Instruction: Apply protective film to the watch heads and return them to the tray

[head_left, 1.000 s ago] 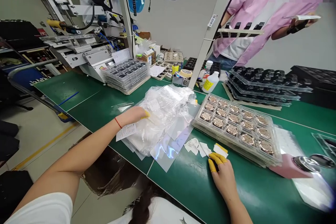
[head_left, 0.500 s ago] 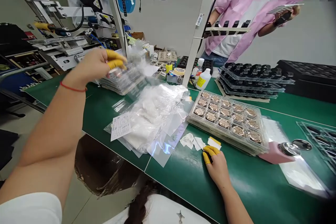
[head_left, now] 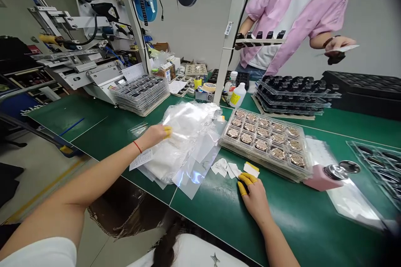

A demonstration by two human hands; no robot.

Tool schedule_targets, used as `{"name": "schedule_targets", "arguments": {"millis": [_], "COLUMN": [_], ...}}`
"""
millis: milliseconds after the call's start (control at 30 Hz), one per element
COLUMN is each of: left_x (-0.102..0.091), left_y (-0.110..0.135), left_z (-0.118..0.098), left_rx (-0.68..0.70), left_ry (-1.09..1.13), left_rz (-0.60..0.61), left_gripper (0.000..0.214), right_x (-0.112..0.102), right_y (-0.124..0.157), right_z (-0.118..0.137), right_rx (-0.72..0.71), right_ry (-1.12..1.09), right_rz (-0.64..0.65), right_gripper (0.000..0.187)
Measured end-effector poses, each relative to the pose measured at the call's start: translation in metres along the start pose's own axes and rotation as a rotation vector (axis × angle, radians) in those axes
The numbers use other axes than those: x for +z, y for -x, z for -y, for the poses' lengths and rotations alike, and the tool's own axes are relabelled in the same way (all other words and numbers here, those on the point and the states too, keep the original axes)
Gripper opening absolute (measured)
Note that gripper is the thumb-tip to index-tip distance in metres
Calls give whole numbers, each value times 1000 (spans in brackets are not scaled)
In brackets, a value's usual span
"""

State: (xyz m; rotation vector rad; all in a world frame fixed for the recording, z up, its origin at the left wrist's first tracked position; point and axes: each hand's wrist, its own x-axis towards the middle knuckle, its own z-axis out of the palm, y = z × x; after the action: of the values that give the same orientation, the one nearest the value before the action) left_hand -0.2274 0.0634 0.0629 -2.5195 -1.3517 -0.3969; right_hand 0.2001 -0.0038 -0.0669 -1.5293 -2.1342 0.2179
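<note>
Clear plastic sheeting (head_left: 188,123) lies in a crumpled heap near the front edge of the green table (head_left: 219,210). Nearest, the right hand (head_left: 255,196) rests with bent fingers just beside white scraps (head_left: 221,167); whether they grip anything, I cannot tell. The left hand (head_left: 155,134) has its yellow-capped fingertips at the heap, and whether they pinch the plastic is unclear. Farther back, right of the sheeting, stands a tray stack (head_left: 263,159) of round metallic pieces (head_left: 261,144). Beyond the table, a person in a pink shirt (head_left: 291,29) stands.
</note>
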Motion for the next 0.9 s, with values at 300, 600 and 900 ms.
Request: {"name": "schedule_targets", "arguments": {"millis": [300, 600, 900], "left_x": [-29, 11, 44], "left_y": [15, 65, 56], "left_z": [-42, -208, -202], "left_rx": [111, 313, -356], "left_ry": [-51, 253, 879], "left_rz": [-180, -142, -105], "left_gripper": [29, 33, 46], "right_x": [-9, -22, -53], "right_y": [-4, -16, 1], "right_z": [17, 96, 67], "right_rx": [139, 765, 766], "right_ry": [-337, -1532, -1520], "right_rz": [-84, 272, 42], "right_gripper": [31, 54, 60]}}
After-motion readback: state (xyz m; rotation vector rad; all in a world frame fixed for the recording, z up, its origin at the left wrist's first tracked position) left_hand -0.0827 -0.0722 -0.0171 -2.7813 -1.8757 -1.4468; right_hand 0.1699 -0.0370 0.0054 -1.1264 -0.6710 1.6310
